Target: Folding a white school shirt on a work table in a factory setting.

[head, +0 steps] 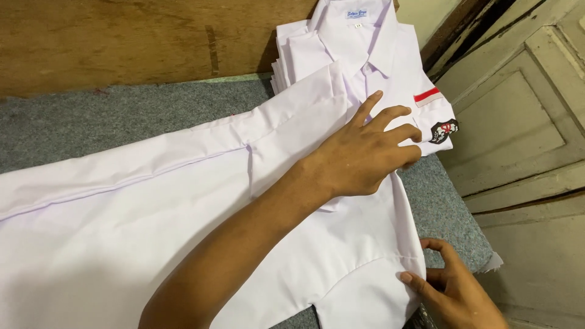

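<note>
A bench [91,116] topped with grey felt-like carpet carries a white cotton shirt [152,207], spread flat, its badged pocket end overhanging the right edge.

left hand [362,155] stretched far forward, palm down, fingers spread flat; right hand [454,286] low near body, thumb and forefinger pinched tight

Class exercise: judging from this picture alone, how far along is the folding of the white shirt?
Done: a stack of folded shirts sits by the wooden board. In hand: the left hand presses flat on the white shirt spread over the grey mat, while the right hand pinches its edge. Left: the shirt lies mostly unfolded.
</note>
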